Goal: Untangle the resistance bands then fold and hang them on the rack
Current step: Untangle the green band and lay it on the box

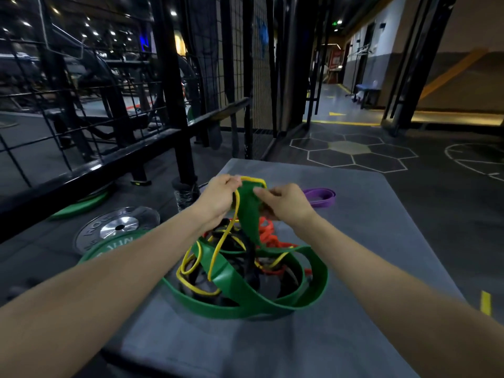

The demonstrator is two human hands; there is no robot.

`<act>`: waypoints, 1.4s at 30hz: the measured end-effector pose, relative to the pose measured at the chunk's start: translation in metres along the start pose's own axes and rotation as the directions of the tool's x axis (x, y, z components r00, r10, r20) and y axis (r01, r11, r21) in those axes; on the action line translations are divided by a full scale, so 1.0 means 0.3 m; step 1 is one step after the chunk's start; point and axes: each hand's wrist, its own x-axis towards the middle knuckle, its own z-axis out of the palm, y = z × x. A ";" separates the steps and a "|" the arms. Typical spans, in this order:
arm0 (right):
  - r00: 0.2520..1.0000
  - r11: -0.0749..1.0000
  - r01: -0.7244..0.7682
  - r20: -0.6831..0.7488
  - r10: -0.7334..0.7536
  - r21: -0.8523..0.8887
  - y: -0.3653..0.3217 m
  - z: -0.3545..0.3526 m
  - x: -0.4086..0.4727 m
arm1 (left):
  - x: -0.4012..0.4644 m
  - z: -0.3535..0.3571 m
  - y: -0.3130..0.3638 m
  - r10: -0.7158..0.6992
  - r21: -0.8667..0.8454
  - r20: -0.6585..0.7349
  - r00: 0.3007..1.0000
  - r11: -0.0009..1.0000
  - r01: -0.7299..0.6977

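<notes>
Green, the wide flat rubber band (246, 211) is lifted above the tangle (245, 268) on the grey matte mat (368, 241); the left hand (218, 197) pinches its top with a thin yellow band (253, 179), the right hand (286, 201) grips its edge. A purple band (320, 196) lies folded just beyond.

A grey padded surface (368, 241) stands on dark rubber flooring (450, 214) marked with white hexagon outlines (351, 154), while to its left lie a silver-hubbed grey weight plate (109, 230) and green bumper plates (81, 204) beside a black steel wire-mesh frame (81, 105).
</notes>
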 end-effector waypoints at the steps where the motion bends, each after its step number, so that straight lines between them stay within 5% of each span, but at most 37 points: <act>1: 0.999 0.999 -0.022 0.030 0.023 -0.024 -0.005 0.019 -0.005 | -0.008 0.003 0.007 -0.020 -0.034 -0.012 1.000 0.999 0.020; 3: 0.999 0.997 -0.019 0.039 0.021 -0.069 -0.021 0.049 -0.019 | -0.015 0.010 0.021 -0.034 -0.040 -0.008 0.999 0.999 0.033; 7: 0.996 0.989 0.040 0.088 -0.027 -0.145 -0.060 -0.001 -0.039 | -0.003 -0.033 0.025 0.122 0.325 -0.116 0.986 0.942 -0.079; 11: 0.990 0.976 0.125 0.093 -0.110 -0.178 -0.117 -0.136 -0.057 | 0.064 -0.165 0.001 0.080 0.414 -0.355 0.931 0.907 0.080; 14: 0.986 0.980 0.165 0.031 -0.163 -0.110 -0.144 -0.227 -0.062 | 0.055 -0.226 -0.024 -0.039 0.723 -0.289 0.956 0.646 0.245; 16: 0.985 0.982 0.172 0.016 -0.172 -0.083 -0.154 -0.268 -0.067 | 0.013 -0.196 -0.035 -0.051 0.850 -0.237 0.970 0.473 0.232; 20: 0.988 0.984 0.152 0.016 -0.154 0.095 -0.162 -0.323 -0.068 | -0.047 -0.041 0.014 0.072 0.740 0.092 0.993 0.662 -0.117; 26: 0.981 0.804 0.190 -0.070 -0.184 0.564 -0.211 -0.493 -0.071 | -0.050 0.120 -0.050 0.018 0.605 0.341 0.940 0.761 -0.234; 32: 0.952 0.578 0.294 -0.286 -0.108 0.761 -0.239 -0.641 -0.054 | -0.140 0.247 -0.042 -0.105 0.515 0.565 0.819 0.820 -0.251; 37: 0.952 0.586 0.278 -0.300 -0.062 0.761 -0.215 -0.616 -0.044 | -0.304 0.344 -0.148 -0.077 0.708 0.530 0.845 0.588 -0.391; 42: 0.956 0.609 0.235 -0.292 -0.006 0.757 -0.145 -0.605 -0.058 | -0.217 0.305 -0.190 -0.001 0.610 0.381 0.925 0.752 -0.250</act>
